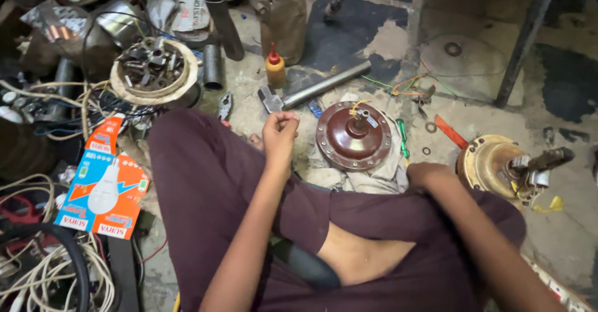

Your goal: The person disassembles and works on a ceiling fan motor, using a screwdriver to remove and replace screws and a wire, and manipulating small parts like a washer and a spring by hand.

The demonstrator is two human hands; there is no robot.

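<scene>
**Seated on a cluttered workshop floor, one fist raised beside a fan motor housing**

The person sits cross-legged on the floor (pixel 560 225) in dark maroon clothing. The left hand (pixel 280 129) is curled into a loose fist, fingertips pressed together at the top; whether it pinches something small cannot be told. It hangs just left of one round reddish-brown motor housing (pixel 352 139), which lies on a pale cloth (pixel 386 169) with a short shaft standing up from its middle. The right hand (pixel 428 174) rests on the right knee, fingers folded under and mostly hidden, so its grip cannot be told.

To the right of that knee stands one brass-coloured motor part (pixel 492 162) with wires and a dark fitting at its side. Beyond the fist lie one long steel pipe (pixel 327 83), one small orange-capped oil bottle (pixel 275 68) and one pair of pliers (pixel 225 105). One round dish of metal scraps (pixel 153 70) sits further left. Two orange and blue bulb boxes (pixel 103 190) lie by the left knee, among coils of pale cable (pixel 37 274). One orange strip (pixel 450 131) and one green screwdriver (pixel 402 137) lie near the housing.
</scene>
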